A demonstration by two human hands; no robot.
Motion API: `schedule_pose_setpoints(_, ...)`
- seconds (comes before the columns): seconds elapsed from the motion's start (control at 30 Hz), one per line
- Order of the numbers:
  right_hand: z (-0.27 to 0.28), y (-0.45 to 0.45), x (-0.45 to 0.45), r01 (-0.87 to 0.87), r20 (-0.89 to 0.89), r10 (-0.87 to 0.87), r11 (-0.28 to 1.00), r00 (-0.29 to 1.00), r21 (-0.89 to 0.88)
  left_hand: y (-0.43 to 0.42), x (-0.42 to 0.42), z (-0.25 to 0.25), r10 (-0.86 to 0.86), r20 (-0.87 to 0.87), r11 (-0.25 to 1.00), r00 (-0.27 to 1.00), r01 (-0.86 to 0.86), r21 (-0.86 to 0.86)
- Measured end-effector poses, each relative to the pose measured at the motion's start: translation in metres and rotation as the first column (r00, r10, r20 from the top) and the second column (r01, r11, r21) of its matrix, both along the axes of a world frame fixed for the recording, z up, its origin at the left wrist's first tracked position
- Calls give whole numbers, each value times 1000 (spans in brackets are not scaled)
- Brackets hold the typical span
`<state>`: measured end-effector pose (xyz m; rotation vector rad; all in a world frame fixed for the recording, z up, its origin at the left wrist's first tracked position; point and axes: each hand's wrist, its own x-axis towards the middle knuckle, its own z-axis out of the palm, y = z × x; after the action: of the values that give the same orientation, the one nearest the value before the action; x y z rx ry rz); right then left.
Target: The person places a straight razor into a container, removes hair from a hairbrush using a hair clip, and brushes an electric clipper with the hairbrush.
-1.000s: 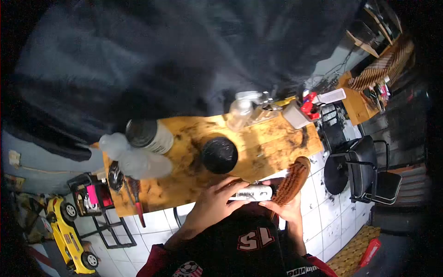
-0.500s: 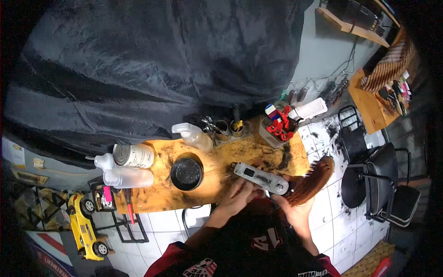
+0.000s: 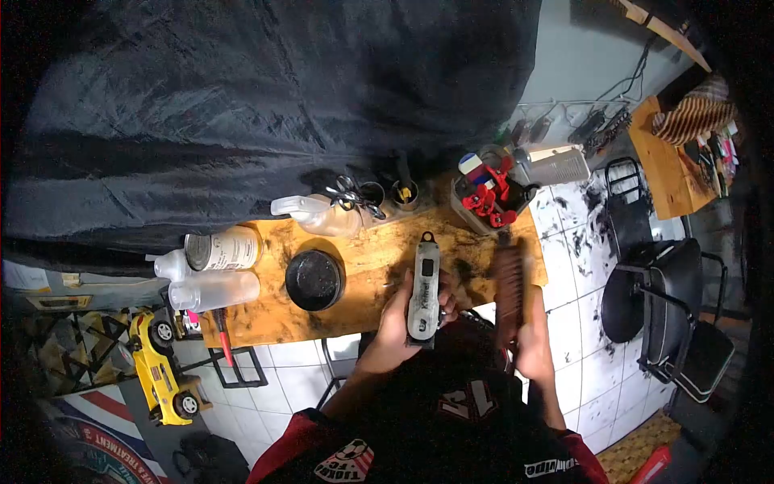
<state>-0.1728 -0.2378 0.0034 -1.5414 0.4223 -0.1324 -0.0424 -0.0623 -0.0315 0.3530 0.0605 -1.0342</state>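
My left hand (image 3: 393, 328) is wrapped around a grey hair clipper (image 3: 425, 292), which points with its blade end toward my body and its hanging loop toward the table. In my right hand (image 3: 533, 348) is a brown bristle brush (image 3: 509, 289), upright and smeared by motion. The brush is to the right of the clipper, with a gap between them. Both are above the near edge of a wooden table (image 3: 367, 278) strewn with dark hair clippings. On it, left of the clipper, sits a round black bowl (image 3: 315, 280).
A spray bottle (image 3: 318, 216), a white can (image 3: 226, 248) and a clear bottle (image 3: 216, 290) stand on the table's left part. A container with red clips (image 3: 489, 202) is at the back right. A black chair (image 3: 673, 298) stands on the hair-strewn tiled floor at right.
The clipper has turned from lying sideways to pointing lengthwise toward me. The brush has left the clipper's blade end and swung upright. The camera view has shifted slightly.
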Motion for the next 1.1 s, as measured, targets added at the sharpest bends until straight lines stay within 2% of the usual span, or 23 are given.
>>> schedule_pose_setpoints(0.03,-4,-2,-1,-26,36,27,999,999,-19,2,3,5,-30,-75,999,997,27,-41)
schedule_pose_setpoints(0.07,-3,0,-1,-89,20,94,978,995,-187,11,3,17,-4,-122,974,993,31,223)
schedule_pose_setpoints(0.1,12,2,8,-150,-8,157,924,988,-352,11,5,22,-15,-121,974,993,42,225)
schedule_pose_setpoints(0.17,28,13,14,-268,71,330,858,941,-438,11,12,26,51,-84,906,995,-11,423)
schedule_pose_setpoints(0.2,21,22,12,-300,99,409,793,907,-530,27,18,-8,-120,-135,985,984,135,108)
schedule_pose_setpoints(0.23,25,34,17,-288,186,449,786,874,-547,32,29,-34,-306,-187,951,933,292,-97)
schedule_pose_setpoints(0.3,31,53,26,-319,224,544,726,809,-610,39,27,-14,-239,-184,966,953,252,52)
schedule_pose_setpoints(0.37,29,68,28,-320,170,513,727,842,-607,48,29,-17,-256,-202,960,945,273,61)
schedule_pose_setpoints(0.4,19,73,31,-249,180,438,752,881,-610,46,32,-3,-252,-219,959,943,273,73)
schedule_pose_setpoints(0.43,7,76,35,-178,193,364,770,911,-613,46,20,19,-87,10,834,996,67,548)
schedule_pose_setpoints(0.5,-1,71,42,-124,178,241,858,954,-498,56,27,27,-116,-188,835,975,198,514)
schedule_pose_setpoints(0.57,-11,75,47,126,167,-32,797,985,-591,73,29,15,-161,-181,876,970,225,427)
schedule_pose_setpoints(0.6,-8,76,50,124,163,-32,795,986,-594,77,29,17,-202,-210,908,956,264,326)
schedule_pose_setpoints(0.63,0,76,55,160,82,-139,800,987,-578,79,30,20,-246,-232,929,941,297,222)
schedule_pose_setpoints(0.67,6,77,57,201,0,-244,801,970,-563,80,28,23,-223,-239,911,945,289,295)
schedule_pose_setpoints(0.7,10,80,57,205,2,-247,798,969,-566,82,30,23,-228,-237,911,944,293,291)
schedule_pose_setpoints(0.77,18,84,53,155,146,-85,799,986,-580,84,31,21,-219,-248,932,944,278,234)
schedule_pose_setpoints(0.8,22,86,51,66,157,27,825,987,-562,86,30,11,-228,-246,931,942,285,226)
schedule_pose_setpoints(0.87,37,95,46,-174,108,241,887,965,-427,90,28,-14,-159,-182,850,970,228,475)
schedule_pose_setpoints(0.9,39,98,45,-273,123,346,876,930,-398,84,32,-7,-113,-175,910,978,173,377)
schedule_pose_setpoints(0.97,33,105,44,-345,166,425,864,890,-367,82,41,23,-258,-30,872,966,246,423)
schedule_pose_setpoints(1.03,26,103,47,-367,83,418,863,905,-347,80,40,10,-226,14,840,974,188,509)
schedule_pose_setpoints(1.1,24,93,51,-212,104,282,876,954,-434,80,42,3,-266,-79,890,961,276,363)
